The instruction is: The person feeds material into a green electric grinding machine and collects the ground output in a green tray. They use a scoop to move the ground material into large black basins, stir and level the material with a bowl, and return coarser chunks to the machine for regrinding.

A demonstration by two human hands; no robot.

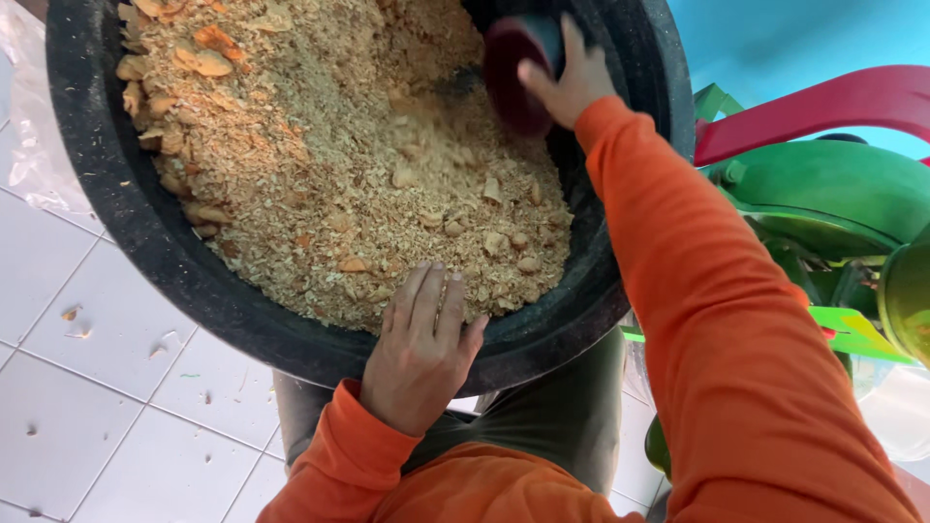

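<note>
While your right hand [567, 82] is clenched around the dark red scoop [518, 73] at about one o'clock in the black tub [126, 203], keep its mouth turned into the crumbly tan meal [378, 174] and draw it along the slope rather than stabbing down, which I judge would push loose flakes over the rim. Your left hand [421, 349] lies flat and released at six o'clock, fingers [431, 291] over the near rim and touching the meal, gripping nothing; press it there so the tub stays steady, since it looks tilted toward you. Coarser orange-brown chunks [184, 68] gather from nine to eleven o'clock, so work the finer middle if you want an even scoopful. Bits already lie on the white tiled floor [107, 387] at eight o'clock, and green and red plastic chairs [833, 155] stand close at three o'clock, so keep your elbow tucked.
</note>
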